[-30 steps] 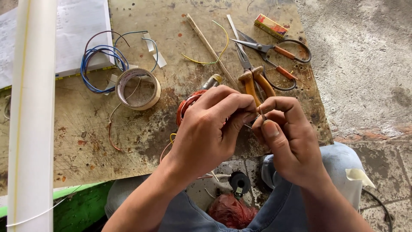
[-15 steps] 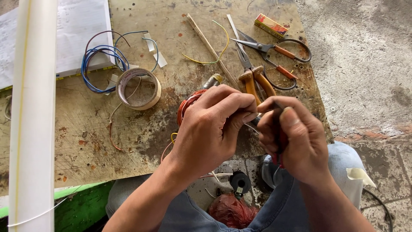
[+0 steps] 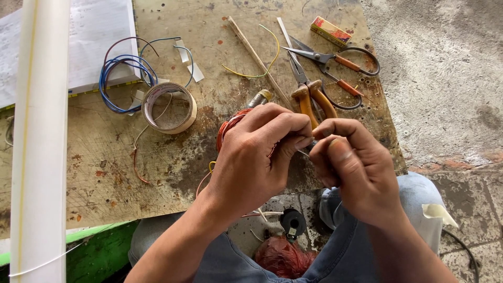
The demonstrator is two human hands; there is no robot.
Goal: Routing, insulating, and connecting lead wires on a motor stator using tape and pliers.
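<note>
**Mia:** What is way over on the left?

**Tom:** A long white pipe (image 3: 39, 136) runs up and down the side. Next to it lies a white sheet of paper (image 3: 89, 42) on the wooden board (image 3: 105, 173). A bunch of blue wire loops (image 3: 123, 84) sits on the edge of the paper. Just below the loops is a roll of tape (image 3: 169, 107).

**Mia:** And the hands?

**Tom:** They are close together at the near edge of the board. The left hand (image 3: 251, 157) is curled shut. Its fingertips pinch a coil of thin orange wire (image 3: 230, 126). The coil peeks out just above the knuckles, over the board. The right hand (image 3: 356, 167) is curled up too, with thumb and fingers pressed together right next to the left fingertips. A tiny thin bit shows between the two hands, but I cannot tell what it is, or whether the right hand grips it.

**Mia:** What is behind the hands?

**Tom:** Pliers with orange handles (image 3: 312, 97) lie just past the fingers. A thin wooden stick (image 3: 257, 60) and a bent yellow wire (image 3: 257, 71) are near them. Farther right are scissors (image 3: 335, 63) and a small yellow and red box (image 3: 330, 30).

**Mia:** And down low?

**Tom:** Blue jeans (image 3: 335, 246), and a red bundle (image 3: 283, 257) between the knees.
</note>
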